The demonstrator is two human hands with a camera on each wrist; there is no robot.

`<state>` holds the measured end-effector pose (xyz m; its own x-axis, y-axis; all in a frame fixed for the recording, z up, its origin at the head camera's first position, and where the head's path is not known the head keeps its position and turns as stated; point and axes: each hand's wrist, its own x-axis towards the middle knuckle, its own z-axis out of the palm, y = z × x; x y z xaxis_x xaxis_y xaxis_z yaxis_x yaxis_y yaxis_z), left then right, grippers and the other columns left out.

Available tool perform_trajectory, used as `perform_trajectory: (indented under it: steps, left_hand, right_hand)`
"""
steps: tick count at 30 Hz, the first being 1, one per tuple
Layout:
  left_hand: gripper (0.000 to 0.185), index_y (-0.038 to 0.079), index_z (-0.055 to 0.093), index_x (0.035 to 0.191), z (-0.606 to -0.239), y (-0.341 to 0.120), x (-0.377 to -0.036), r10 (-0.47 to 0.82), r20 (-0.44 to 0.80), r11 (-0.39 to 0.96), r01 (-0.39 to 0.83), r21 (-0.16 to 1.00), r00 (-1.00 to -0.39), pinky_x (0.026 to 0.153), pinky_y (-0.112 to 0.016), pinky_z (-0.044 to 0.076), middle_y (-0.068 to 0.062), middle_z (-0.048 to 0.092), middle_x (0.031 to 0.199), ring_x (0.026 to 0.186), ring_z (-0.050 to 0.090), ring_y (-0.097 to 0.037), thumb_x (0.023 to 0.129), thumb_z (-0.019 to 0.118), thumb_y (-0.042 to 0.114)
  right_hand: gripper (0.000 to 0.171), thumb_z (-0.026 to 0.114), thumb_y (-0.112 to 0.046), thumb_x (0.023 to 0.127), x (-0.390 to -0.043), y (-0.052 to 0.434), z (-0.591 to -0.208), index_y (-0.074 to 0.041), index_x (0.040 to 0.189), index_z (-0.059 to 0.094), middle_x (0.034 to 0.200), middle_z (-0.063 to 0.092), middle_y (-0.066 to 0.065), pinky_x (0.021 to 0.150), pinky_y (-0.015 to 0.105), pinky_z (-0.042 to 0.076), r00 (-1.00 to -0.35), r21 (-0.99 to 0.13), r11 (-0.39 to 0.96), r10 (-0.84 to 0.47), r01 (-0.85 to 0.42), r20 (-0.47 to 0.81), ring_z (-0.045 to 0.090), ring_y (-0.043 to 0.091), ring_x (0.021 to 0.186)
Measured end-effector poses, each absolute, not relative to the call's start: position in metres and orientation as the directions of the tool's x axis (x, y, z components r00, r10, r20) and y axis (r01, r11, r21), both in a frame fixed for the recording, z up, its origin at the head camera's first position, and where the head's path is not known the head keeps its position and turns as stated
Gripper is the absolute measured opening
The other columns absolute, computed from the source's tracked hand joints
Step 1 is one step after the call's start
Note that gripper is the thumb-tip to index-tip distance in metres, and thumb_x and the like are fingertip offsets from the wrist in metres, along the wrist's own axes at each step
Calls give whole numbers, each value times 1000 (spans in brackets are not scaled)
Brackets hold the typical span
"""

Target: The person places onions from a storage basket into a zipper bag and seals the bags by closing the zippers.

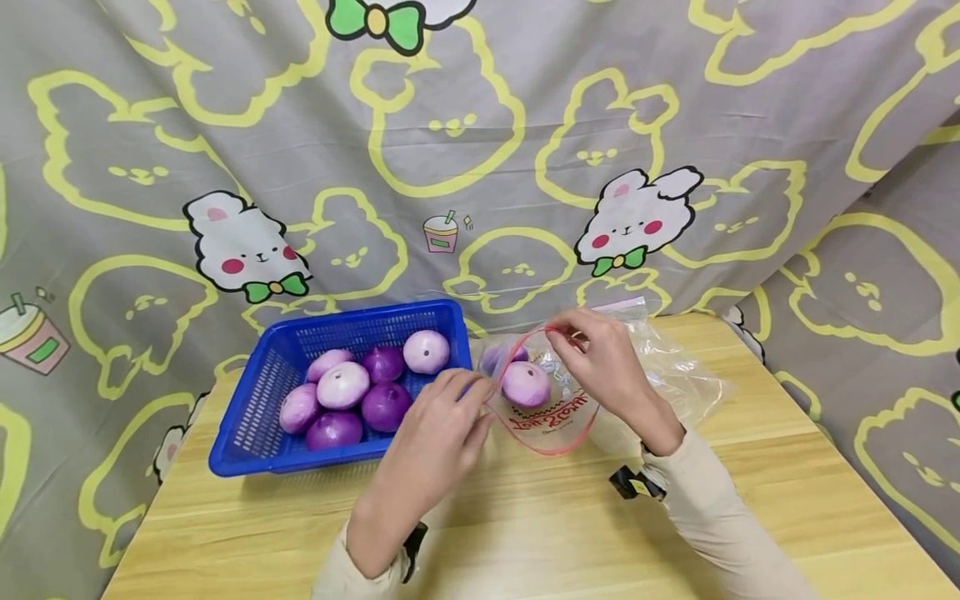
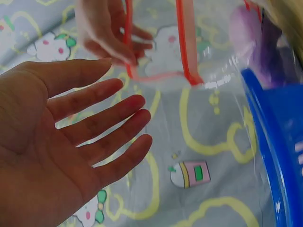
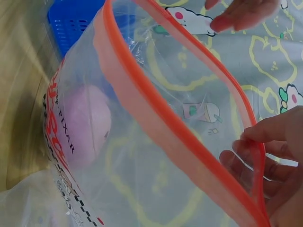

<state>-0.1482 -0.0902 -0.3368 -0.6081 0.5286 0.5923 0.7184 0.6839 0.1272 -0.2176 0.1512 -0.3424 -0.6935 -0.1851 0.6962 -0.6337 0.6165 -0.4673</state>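
A clear zip bag (image 1: 558,421) with a red rim (image 3: 156,109) lies on the wooden table, its mouth held open. My right hand (image 1: 592,350) pinches the top of the rim (image 3: 258,156). A pale pink onion (image 1: 527,383) sits inside the bag, with a darker purple one (image 1: 495,358) behind it. My left hand (image 1: 461,404) is beside the left side of the bag's mouth; in the left wrist view its fingers (image 2: 104,118) are straight and hold nothing. A blue plastic basket (image 1: 255,417) to the left holds several pink and purple onions (image 1: 343,385).
The table (image 1: 525,517) is light wood, with its edges near on the left and right. A grey cloth (image 1: 480,167) printed with rabbits and yellow outlines hangs close behind the basket and bag. The rest of the bag's loose plastic (image 1: 682,375) spreads to the right.
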Motion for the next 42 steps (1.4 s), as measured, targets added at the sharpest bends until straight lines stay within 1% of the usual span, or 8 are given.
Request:
perform_trajectory:
  steps: [7, 12, 16, 21, 28, 35, 38, 42]
  left_hand:
    - [31, 1, 68, 115, -336, -112, -164, 477, 546, 739, 651, 174, -688, 97, -45, 49, -13, 67, 111, 108, 61, -30, 87, 76, 11]
    - [31, 2, 67, 115, -341, -130, -174, 405, 485, 795, 560, 232, -775, 92, -48, 51, -16, 67, 111, 106, 63, -33, 87, 76, 11]
    - [31, 0, 67, 113, -347, -141, -183, 365, 445, 823, 507, 258, -818, 86, -50, 53, -20, 68, 105, 97, 65, -36, 85, 77, 9]
    - [31, -3, 65, 111, -354, -150, -193, 351, 400, 839, 474, 267, -847, 84, -49, 54, -21, 67, 102, 93, 65, -35, 83, 78, 7]
    - [34, -5, 66, 111, -366, -159, -204, 326, 357, 854, 435, 286, -875, 88, -51, 52, -22, 67, 103, 96, 64, -39, 81, 79, 5]
    - [33, -6, 67, 107, -379, -172, -214, 301, 343, 852, 412, 321, -890, 86, -52, 51, -24, 67, 102, 95, 64, -41, 76, 79, 0]
    - [37, -6, 65, 110, -385, -176, -217, 293, 260, 869, 369, 329, -920, 89, -54, 50, -26, 65, 105, 98, 63, -43, 76, 79, 1]
    - [46, -5, 61, 121, -394, -180, -221, 263, 99, 901, 281, 329, -960, 92, -58, 47, -31, 61, 113, 103, 59, -49, 79, 78, 6]
  right_hand:
    - [6, 70, -3, 89, -217, 152, -344, -6, 90, 75, 80, 69, 0, 59, 26, 46, -705, -483, 622, -164, -617, 690, 57, 10, 68]
    - [7, 70, -2, 89, -218, 153, -346, -7, 89, 75, 78, 69, -1, 60, 27, 48, -709, -493, 616, -158, -614, 687, 57, 10, 67]
    - [7, 71, -2, 89, -219, 156, -348, -7, 88, 75, 78, 70, 0, 63, 28, 51, -719, -511, 609, -146, -606, 679, 60, 10, 67]
    - [6, 72, -3, 89, -218, 159, -349, -8, 88, 75, 79, 71, 1, 64, 25, 51, -732, -535, 598, -133, -597, 668, 61, 12, 67]
    - [5, 73, -3, 88, -217, 164, -352, -7, 89, 75, 82, 73, 2, 67, 20, 51, -739, -546, 596, -122, -588, 662, 65, 12, 71]
    - [6, 74, -2, 87, -215, 164, -352, -7, 89, 76, 81, 73, 0, 65, 21, 51, -732, -536, 597, -132, -597, 669, 63, 11, 70]
    - [6, 74, -2, 86, -215, 163, -352, -8, 88, 76, 81, 73, -1, 65, 22, 51, -729, -531, 594, -145, -604, 669, 63, 10, 70]
    - [7, 75, -1, 86, -215, 163, -354, -8, 88, 76, 81, 73, -1, 65, 22, 52, -738, -543, 588, -142, -599, 659, 63, 9, 70]
